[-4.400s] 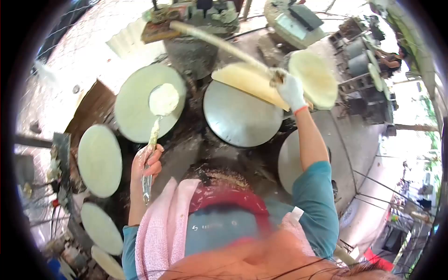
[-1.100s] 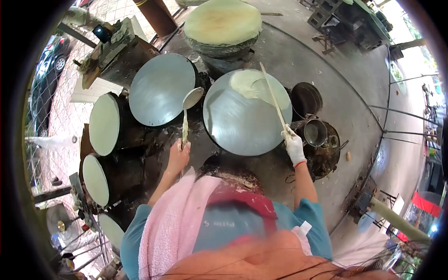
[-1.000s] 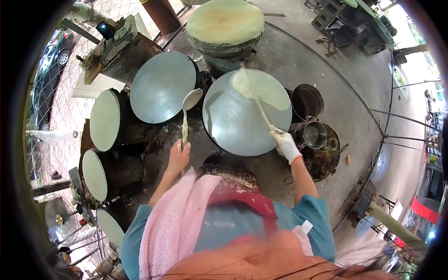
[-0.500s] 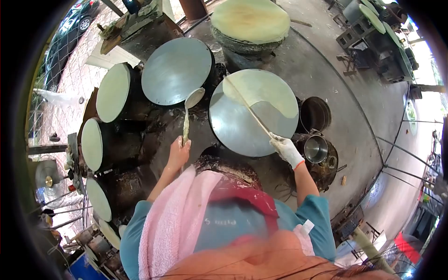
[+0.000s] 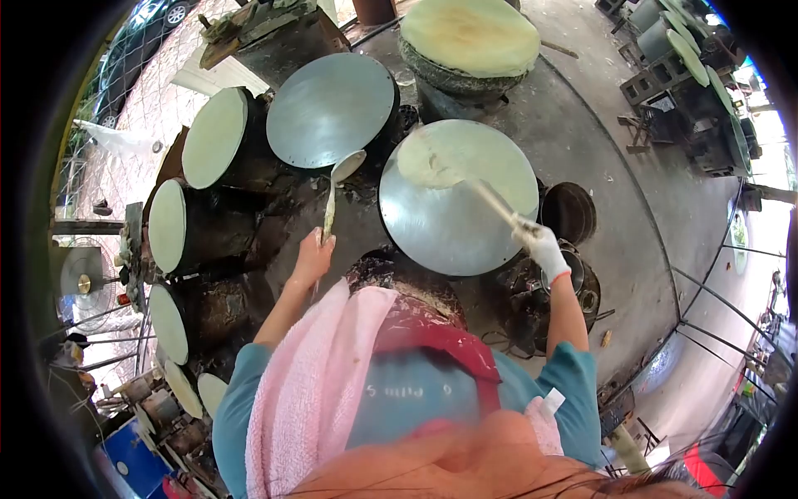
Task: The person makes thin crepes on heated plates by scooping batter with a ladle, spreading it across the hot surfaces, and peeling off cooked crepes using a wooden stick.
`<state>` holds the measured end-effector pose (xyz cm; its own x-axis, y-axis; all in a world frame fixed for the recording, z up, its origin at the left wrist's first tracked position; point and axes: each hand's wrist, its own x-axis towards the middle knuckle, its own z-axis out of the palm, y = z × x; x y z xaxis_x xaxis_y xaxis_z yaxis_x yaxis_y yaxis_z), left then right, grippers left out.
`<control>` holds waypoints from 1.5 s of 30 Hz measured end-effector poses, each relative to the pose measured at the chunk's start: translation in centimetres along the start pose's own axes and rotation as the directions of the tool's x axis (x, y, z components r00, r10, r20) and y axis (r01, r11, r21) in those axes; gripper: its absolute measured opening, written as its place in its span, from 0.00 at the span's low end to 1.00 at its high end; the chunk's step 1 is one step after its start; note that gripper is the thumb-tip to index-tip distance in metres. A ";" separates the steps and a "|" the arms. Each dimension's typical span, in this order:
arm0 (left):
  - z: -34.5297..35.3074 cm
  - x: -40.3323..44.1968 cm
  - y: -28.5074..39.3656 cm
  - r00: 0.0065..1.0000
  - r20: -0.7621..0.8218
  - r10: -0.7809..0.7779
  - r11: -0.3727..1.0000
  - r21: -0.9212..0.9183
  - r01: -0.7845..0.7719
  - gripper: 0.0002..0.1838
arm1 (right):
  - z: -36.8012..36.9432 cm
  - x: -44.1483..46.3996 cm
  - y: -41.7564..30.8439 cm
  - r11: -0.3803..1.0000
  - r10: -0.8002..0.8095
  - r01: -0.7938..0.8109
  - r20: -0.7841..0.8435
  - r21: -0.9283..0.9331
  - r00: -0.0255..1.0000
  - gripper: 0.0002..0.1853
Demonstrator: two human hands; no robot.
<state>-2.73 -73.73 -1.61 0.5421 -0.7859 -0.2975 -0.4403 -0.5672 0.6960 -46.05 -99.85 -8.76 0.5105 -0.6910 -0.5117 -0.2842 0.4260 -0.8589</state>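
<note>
My left hand (image 5: 313, 256) is closed around the handle of a ladle (image 5: 349, 166), whose bowl hangs by the near rim of an uncovered round griddle (image 5: 332, 108). My right hand (image 5: 542, 249), in a white glove, grips a long, pale batter spreader (image 5: 492, 200). Motion blurs the spreader, and its far end lies over another round griddle (image 5: 440, 249) before me. Pale green batter (image 5: 499, 158) coats the far part of that griddle, thicker and lumpy at the left. Bare metal shows on the near part.
Behind stands a griddle topped with a browned, pale sheet (image 5: 470, 37). Several batter-covered griddles line my left, one of them a tilted disc (image 5: 214, 137). A dark bucket (image 5: 568, 212) and a metal pot (image 5: 561, 262) stand to the right. A pink towel (image 5: 316, 382) hangs over my front.
My right hand and the spreader have moved right, and the spreader's angle has changed. The batter's outline on the griddle differs, with a lump now at its left. The ladle stays in my left hand.
</note>
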 end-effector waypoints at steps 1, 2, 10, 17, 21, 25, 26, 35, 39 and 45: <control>-0.1 0.4 0.5 1.000 -0.006 0.025 0.999 0.035 -0.025 0.11 | 0.1 1.6 0.0 0.995 -0.081 0.075 -0.076 -0.071 0.994 0.19; -0.1 0.9 0.9 0.999 -0.011 0.052 0.996 0.071 -0.051 0.11 | 0.0 2.6 -0.1 0.987 -0.038 0.036 -0.007 -0.156 0.999 0.19; 2.3 6.3 1.1 0.980 0.067 0.189 0.934 0.297 -0.201 0.15 | 1.6 -4.0 -1.6 0.989 0.107 -0.097 0.093 -0.113 0.990 0.20; 2.2 6.2 1.3 0.945 0.249 0.212 0.733 0.599 -0.323 0.12 | 4.1 -1.0 -3.5 0.935 0.199 -0.148 0.132 -0.324 0.971 0.23; -0.3 0.6 0.0 0.913 0.369 0.173 0.704 0.602 -0.377 0.12 | 5.7 -5.7 -1.6 0.907 0.353 -0.288 0.183 -0.308 0.917 0.22; 0.0 -3.9 -2.4 0.863 0.494 0.104 0.758 0.523 -0.390 0.13 | 8.4 -12.9 3.4 0.952 0.296 -0.301 0.088 0.053 0.951 0.22; 0.4 -4.0 -2.7 0.853 0.514 0.095 0.796 0.476 -0.375 0.13 | 9.8 -14.3 5.5 0.925 0.274 -0.281 0.061 0.258 0.960 0.23; -7.9 -0.3 -2.0 0.898 0.231 0.375 0.927 -0.075 -0.367 0.14 | 34.5 -2.9 -0.4 0.671 0.228 -0.078 -0.106 0.737 0.968 0.12; -10.3 2.3 -5.8 0.920 0.104 0.377 0.880 -0.351 -0.321 0.07 | 40.5 3.6 1.5 0.818 0.384 -0.113 -0.390 0.564 0.837 0.14; -12.8 1.1 -10.1 0.955 0.265 0.129 0.911 -0.413 -0.009 0.06 | 37.4 -2.0 5.8 0.848 0.412 0.018 -0.679 0.530 0.608 0.18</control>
<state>11.44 -65.75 -0.63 0.2709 -0.8897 -0.3676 -0.1104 -0.4080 0.9063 -18.34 -74.20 -11.93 -0.3580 -0.6408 -0.6791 0.1984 0.6585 -0.7260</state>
